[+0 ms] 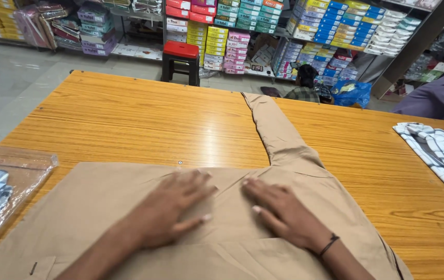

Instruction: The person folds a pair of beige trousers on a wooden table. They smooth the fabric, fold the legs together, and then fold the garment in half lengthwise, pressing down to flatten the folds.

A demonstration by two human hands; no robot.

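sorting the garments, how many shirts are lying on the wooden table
2: a tan shirt spread flat under the left hand and right hand, and a white checked shirt at the table's right edge. Others may lie out of frame.

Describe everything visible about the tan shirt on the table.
The tan shirt looks like plain woven cloth, spread flat on the wooden table. One sleeve stretches away toward the far edge. A small pocket or tab corner shows at lower left. The left hand and right hand press flat on its middle.
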